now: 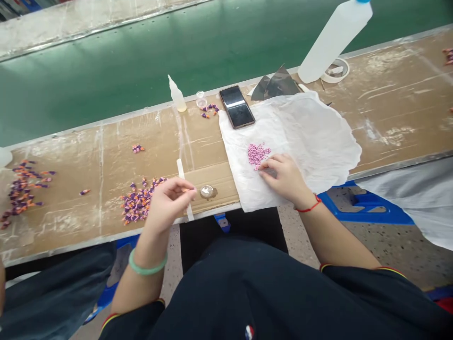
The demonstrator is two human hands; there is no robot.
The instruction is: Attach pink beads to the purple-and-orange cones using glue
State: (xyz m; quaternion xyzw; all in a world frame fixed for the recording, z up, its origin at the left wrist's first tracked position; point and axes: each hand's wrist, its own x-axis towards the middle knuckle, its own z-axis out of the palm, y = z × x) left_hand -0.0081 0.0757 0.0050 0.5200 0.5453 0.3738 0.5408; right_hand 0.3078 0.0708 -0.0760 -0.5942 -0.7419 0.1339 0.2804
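Note:
My left hand (170, 203) is raised above the cardboard-covered bench, its fingertips pinched on a small orange piece (184, 190). Below it lies a loose heap of purple-and-orange pieces (139, 203). My right hand (281, 177) rests on a crumpled white tissue sheet (304, 137), fingers curled against the edge of a small pile of pink beads (257, 155). Whether those fingers hold any beads is hidden. A clear glue blob in a small round lid (206, 191) sits between my hands.
A phone (237, 106), small glue bottle (176, 95), small glass jar (201, 99), large white plastic bottle (334, 40), tape roll (334, 71), and more purple-orange pieces (23, 193) lie along the bench. A green conveyor belt (106, 80) runs behind its far edge.

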